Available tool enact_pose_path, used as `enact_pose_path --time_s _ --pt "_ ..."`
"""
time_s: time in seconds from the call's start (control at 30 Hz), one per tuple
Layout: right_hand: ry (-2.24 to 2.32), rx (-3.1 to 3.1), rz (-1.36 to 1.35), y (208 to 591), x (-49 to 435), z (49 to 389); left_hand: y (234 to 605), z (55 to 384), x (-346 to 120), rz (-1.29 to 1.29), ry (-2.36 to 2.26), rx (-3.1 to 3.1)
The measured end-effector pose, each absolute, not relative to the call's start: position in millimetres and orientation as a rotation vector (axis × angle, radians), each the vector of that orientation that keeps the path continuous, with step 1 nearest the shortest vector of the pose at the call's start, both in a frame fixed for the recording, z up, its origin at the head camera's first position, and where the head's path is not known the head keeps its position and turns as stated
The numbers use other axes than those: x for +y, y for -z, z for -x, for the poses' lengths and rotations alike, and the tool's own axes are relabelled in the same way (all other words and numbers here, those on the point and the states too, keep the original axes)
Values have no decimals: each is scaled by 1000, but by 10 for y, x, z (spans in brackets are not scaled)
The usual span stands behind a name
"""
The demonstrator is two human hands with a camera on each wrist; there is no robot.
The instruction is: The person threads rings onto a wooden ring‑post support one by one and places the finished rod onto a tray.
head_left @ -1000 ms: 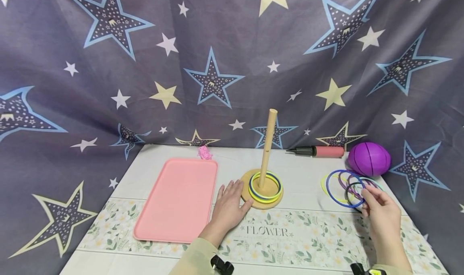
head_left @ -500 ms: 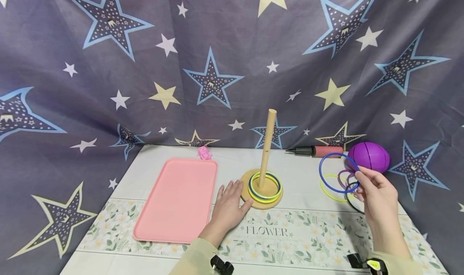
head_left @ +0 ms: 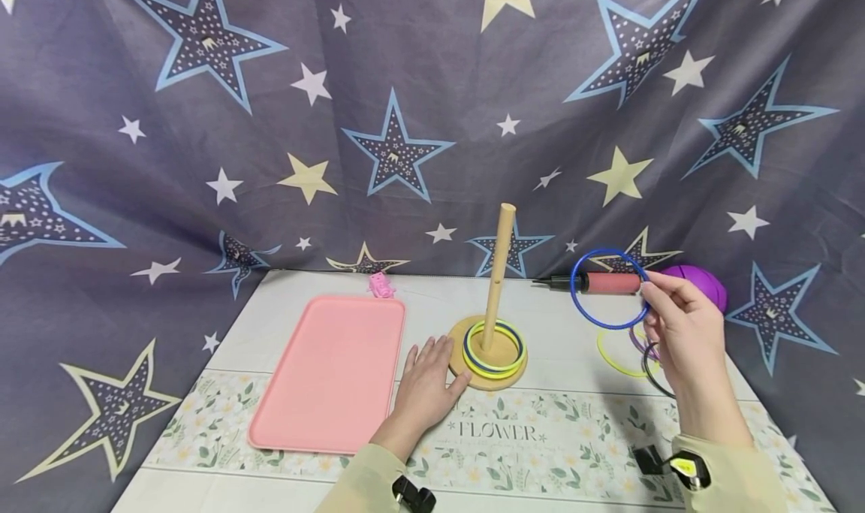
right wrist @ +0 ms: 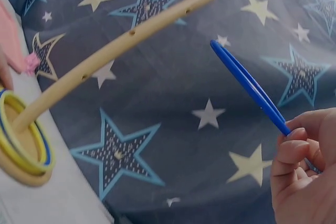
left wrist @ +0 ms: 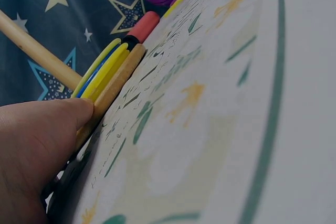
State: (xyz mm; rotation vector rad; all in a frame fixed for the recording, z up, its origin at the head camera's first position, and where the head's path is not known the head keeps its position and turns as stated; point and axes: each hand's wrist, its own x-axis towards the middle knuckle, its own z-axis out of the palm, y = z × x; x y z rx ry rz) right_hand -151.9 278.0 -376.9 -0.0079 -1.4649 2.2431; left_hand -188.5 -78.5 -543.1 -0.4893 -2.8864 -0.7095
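Now your right hand (head_left: pixel 689 340) pinches the blue ring (right wrist: pixel 250 88), lifted free toward eleven o'clock, not yet round the post (head_left: pixel 500 276); relaxed left hand (head_left: pixel 426 385) touches its base (head_left: pixel 501 354).

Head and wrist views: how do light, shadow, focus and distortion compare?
Head: bright and mostly crisp, with a soft shadow on the tablecloth below the right hand. Left wrist: dimmer, nearby floral print soft, the green stripe bowed. Right wrist: also dimmer, the wooden peg looking curved, probably lens distortion.
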Motion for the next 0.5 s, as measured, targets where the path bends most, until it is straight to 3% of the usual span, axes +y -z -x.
enact_pose_path --time_s 0.5 --pt "-2235 -1460 -162 3299 2443 1656 5427 1887 -784 485 722 -2895"
